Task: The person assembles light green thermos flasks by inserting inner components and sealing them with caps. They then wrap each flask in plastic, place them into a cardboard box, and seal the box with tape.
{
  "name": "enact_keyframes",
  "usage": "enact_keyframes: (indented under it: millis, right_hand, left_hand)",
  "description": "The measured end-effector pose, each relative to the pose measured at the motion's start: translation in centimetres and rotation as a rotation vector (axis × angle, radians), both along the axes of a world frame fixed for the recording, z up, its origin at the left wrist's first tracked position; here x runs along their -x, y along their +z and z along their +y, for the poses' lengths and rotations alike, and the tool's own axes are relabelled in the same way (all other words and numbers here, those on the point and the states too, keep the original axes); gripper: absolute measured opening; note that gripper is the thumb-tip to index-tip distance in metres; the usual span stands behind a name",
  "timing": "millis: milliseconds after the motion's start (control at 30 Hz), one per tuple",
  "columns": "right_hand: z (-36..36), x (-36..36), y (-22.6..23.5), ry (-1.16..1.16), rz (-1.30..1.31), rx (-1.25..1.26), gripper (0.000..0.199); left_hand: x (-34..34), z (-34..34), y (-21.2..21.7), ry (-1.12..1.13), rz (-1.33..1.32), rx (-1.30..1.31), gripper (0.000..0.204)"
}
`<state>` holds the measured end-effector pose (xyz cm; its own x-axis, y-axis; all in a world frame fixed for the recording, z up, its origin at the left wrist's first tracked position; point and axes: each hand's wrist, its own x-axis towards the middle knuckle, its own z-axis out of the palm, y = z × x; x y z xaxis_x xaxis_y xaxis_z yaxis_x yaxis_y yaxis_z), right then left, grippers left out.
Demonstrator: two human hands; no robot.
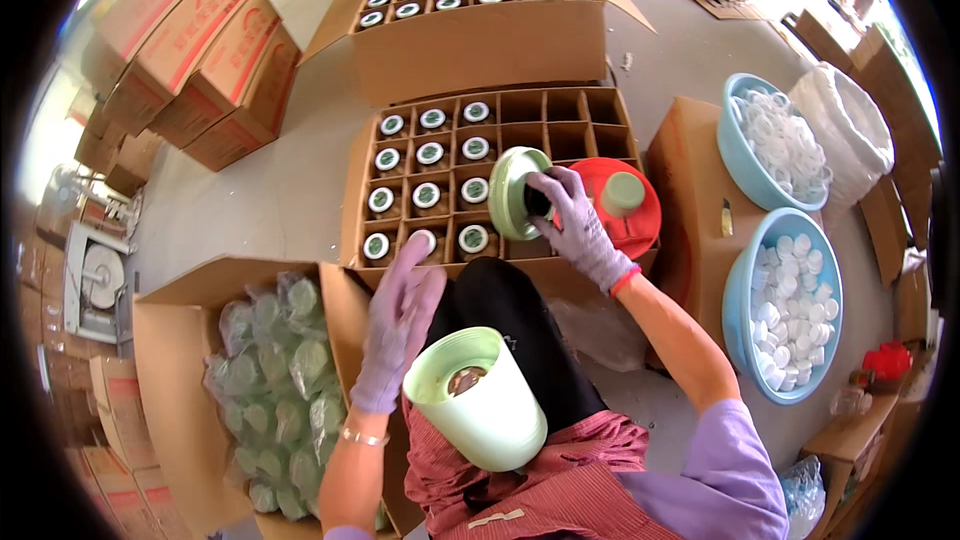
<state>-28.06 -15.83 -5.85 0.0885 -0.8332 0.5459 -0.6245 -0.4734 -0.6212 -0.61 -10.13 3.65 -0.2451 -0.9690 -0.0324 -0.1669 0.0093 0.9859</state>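
Observation:
My right hand (580, 225), in a thin lilac glove, grips a round pale green lid (508, 190) with a dark part at its middle. It holds the lid tilted on edge above the divided carton (530, 111). My left hand (400, 325), gloved alike, holds nothing. Its fingers stretch forward near the carton's front edge, close to a white-capped jar (474, 238). A pale green canister (490, 415) leans on my lap with its mouth uncovered; something brown shows inside. Beside my right hand lies a red round lid or dish (630, 225) with a small green cup (622, 195) on it.
Behind stands another carton (480, 50) full of capped jars. At left, an opened box (175, 370) holds bagged green canisters. On the right are blue basins with white rings (735, 155) and white caps (790, 310), and a yellow cutter (726, 218) on a box. Cartons (215, 60) are stacked far left.

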Motion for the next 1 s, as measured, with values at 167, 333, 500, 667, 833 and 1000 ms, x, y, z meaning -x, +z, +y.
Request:
enact_keyframes:
  millis: [167,333,500,667,833,1000]
  right_hand:
    - [3.5,-9.0,8.4,0.272,-0.560,-0.207,0.047]
    - [4.2,-8.1,5.4,0.841,-1.185,-0.917,0.040]
    - [3.7,-6.8,7.5,0.277,-0.167,-1.010,0.030]
    - [5.0,-8.1,5.9,0.403,-0.273,-0.610,0.026]
    - [7.5,-11.6,8.1,0.600,-0.206,-0.666,0.038]
    - [6.2,-11.4,5.1,0.890,0.004,-0.696,0.041]
  left_hand:
    - [2.3,-0.2,0.9,-0.069,0.233,0.045,0.075]
    - [-0.8,-0.9,3.0,-0.323,-0.460,1.041,0.064]
    - [-5.8,2.6,-1.8,-0.332,-0.189,0.580,0.059]
    - [-5.6,4.0,-2.0,-0.433,-0.236,0.464,0.065]
    - [-5.1,4.8,-2.3,-0.488,-0.243,0.454,0.065]
    - [-3.9,7.9,-1.8,-0.377,-0.452,0.453,0.068]
